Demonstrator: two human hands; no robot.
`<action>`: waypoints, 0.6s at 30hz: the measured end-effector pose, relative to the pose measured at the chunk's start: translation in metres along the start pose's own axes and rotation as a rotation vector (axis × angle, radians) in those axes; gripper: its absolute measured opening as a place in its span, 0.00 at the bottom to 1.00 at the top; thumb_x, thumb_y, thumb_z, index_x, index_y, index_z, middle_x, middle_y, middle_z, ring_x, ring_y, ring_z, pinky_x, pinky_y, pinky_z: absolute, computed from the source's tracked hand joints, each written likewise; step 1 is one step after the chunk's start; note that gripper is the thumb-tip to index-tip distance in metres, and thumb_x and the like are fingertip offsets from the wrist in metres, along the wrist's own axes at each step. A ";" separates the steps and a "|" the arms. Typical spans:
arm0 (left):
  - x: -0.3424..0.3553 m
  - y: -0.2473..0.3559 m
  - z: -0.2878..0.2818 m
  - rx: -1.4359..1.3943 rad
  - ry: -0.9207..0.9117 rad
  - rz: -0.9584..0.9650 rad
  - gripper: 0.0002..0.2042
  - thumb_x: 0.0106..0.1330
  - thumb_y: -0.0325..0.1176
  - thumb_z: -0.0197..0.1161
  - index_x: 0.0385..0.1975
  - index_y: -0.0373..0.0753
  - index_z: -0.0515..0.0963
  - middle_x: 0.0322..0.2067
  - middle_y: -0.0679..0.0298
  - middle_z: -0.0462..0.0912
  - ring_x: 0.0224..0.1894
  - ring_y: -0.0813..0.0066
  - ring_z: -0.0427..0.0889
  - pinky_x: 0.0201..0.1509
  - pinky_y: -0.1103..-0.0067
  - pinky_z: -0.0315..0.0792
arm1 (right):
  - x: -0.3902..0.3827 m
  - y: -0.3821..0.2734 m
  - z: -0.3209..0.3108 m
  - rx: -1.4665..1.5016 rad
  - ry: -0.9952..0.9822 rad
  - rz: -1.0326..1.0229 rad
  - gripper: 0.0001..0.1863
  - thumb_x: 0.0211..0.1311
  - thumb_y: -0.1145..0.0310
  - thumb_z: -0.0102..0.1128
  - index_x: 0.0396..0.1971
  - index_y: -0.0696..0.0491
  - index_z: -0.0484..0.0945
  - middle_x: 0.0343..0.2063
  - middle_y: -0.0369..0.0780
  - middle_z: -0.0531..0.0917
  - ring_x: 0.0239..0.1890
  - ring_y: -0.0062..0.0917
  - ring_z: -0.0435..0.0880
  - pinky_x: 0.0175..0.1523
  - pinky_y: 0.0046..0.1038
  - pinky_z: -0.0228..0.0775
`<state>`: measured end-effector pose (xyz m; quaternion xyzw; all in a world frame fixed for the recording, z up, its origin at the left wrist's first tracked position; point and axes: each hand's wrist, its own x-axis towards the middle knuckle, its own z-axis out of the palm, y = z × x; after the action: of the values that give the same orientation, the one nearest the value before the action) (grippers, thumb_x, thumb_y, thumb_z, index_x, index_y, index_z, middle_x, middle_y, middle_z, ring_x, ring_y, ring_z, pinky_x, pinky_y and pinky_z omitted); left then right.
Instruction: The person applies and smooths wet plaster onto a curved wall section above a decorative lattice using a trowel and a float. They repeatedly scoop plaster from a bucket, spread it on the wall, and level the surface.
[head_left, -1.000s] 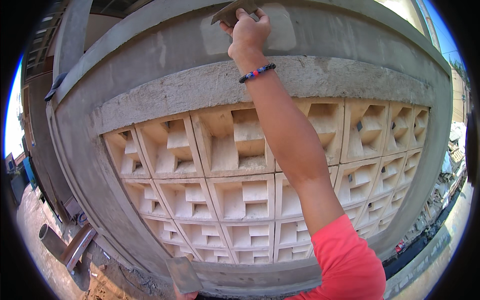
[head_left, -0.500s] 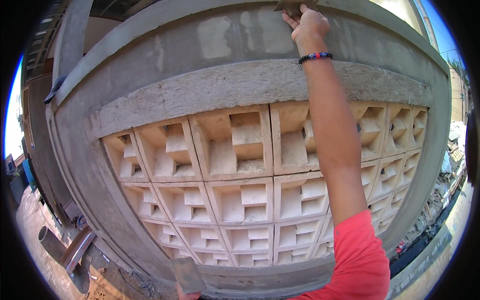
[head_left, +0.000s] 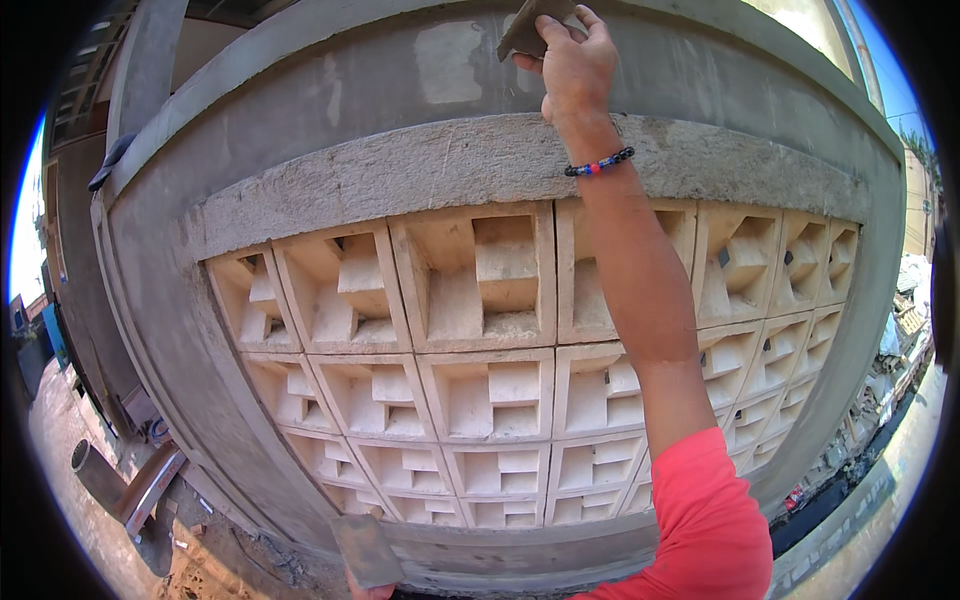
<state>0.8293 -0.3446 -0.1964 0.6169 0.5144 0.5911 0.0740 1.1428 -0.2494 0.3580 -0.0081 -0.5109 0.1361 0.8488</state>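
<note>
My right hand [head_left: 578, 68], arm stretched up with a beaded bracelet at the wrist, grips a thin flat grey plate [head_left: 532, 30]. The plate is tilted close to the smooth grey plaster band [head_left: 375, 90] near the wall's top; whether it touches is unclear. Paler patches [head_left: 450, 62] show on that band, left of the plate. Low in the picture, my left hand [head_left: 370, 588] shows only in part. Its fingers are closed at the lower edge of a rectangular grey board [head_left: 366, 550], held in front of the wall's foot.
Below the band runs a rough concrete lintel [head_left: 400, 165] over cream ventilation blocks [head_left: 485, 395]. A dark cap-like object [head_left: 110, 160] sits on the left ledge. A pipe piece [head_left: 98, 475] stands at lower left; rubble [head_left: 890, 385] lies along a ditch at right.
My right hand has moved left and a little down with the plate, which is now more tilted. Several pale patches have gone from the band. My left hand and board have barely shifted.
</note>
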 end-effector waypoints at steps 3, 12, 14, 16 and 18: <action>-0.001 -0.022 0.005 -0.022 -0.027 -0.053 0.07 0.61 0.29 0.48 0.21 0.37 0.69 0.20 0.59 0.67 0.26 0.64 0.64 0.31 0.67 0.61 | 0.068 -0.007 -0.087 -0.405 0.026 -0.381 0.19 0.56 0.75 0.54 0.49 0.63 0.68 0.37 0.44 0.80 0.36 0.29 0.81 0.35 0.29 0.79; -0.002 0.010 0.017 0.450 -0.031 0.178 0.14 0.64 0.33 0.47 0.45 0.34 0.71 0.38 0.53 0.75 0.43 0.60 0.72 0.46 0.69 0.66 | 0.203 -0.066 -0.210 -1.488 0.256 -0.861 0.22 0.56 0.66 0.50 0.50 0.60 0.68 0.45 0.51 0.75 0.49 0.42 0.74 0.52 0.39 0.67; -0.001 0.009 0.021 0.419 -0.034 0.141 0.14 0.64 0.33 0.47 0.45 0.35 0.71 0.38 0.53 0.75 0.42 0.61 0.72 0.46 0.69 0.67 | 0.208 -0.060 -0.199 -1.447 0.229 -0.793 0.22 0.54 0.63 0.50 0.48 0.59 0.71 0.46 0.52 0.75 0.52 0.44 0.71 0.57 0.39 0.61; 0.000 0.009 0.025 0.397 -0.043 0.125 0.14 0.64 0.33 0.47 0.45 0.35 0.71 0.38 0.53 0.75 0.42 0.61 0.72 0.45 0.69 0.67 | 0.204 -0.050 -0.180 -1.411 0.227 -0.750 0.21 0.53 0.64 0.49 0.46 0.59 0.73 0.46 0.53 0.75 0.52 0.45 0.70 0.57 0.40 0.60; 0.001 0.010 0.027 0.380 -0.050 0.114 0.14 0.64 0.34 0.47 0.45 0.35 0.71 0.38 0.54 0.75 0.42 0.61 0.73 0.45 0.70 0.67 | 0.186 -0.030 -0.140 -1.381 0.218 -0.787 0.19 0.52 0.68 0.47 0.44 0.60 0.74 0.44 0.54 0.76 0.50 0.46 0.72 0.55 0.41 0.62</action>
<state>0.8559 -0.3343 -0.1966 0.6623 0.5790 0.4711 -0.0646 1.3533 -0.2163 0.4569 -0.3641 -0.3592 -0.5216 0.6829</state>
